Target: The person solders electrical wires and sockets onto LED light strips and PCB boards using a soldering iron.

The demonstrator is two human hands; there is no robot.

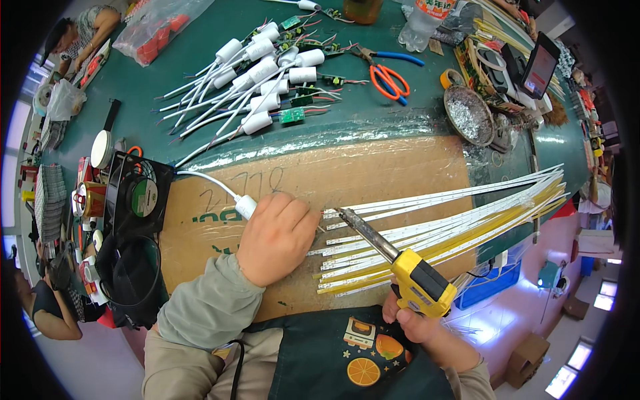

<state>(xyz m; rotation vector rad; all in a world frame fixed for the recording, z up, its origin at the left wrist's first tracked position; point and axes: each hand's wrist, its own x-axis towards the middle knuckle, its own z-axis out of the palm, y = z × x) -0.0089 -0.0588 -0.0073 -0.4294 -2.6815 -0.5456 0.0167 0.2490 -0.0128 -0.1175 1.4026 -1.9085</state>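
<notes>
My left hand (pixel 279 233) is closed round a white cylindrical LED driver (pixel 245 206), whose white cable (pixel 210 177) trails to the upper left. Its fingers mostly hide the driver's other end. In my right hand (pixel 408 321) is a yellow and black soldering gun (pixel 425 283), pointed up and left. The gun's dark tip lies by the left ends of the white LED strips (pixel 400 235), just right of my left hand; whether it touches one I cannot tell. The strips, some with yellow backing, fan out across a cardboard sheet (pixel 373 163).
Several white drivers with wires and green boards (pixel 267 70) lie piled at the back. Pliers (pixel 393 57) and orange-handled scissors (pixel 389 83) are beside them. A black fan (pixel 140 193) stands left, a metal dish (pixel 469 115) right. Other people (pixel 87 33) sit along the left.
</notes>
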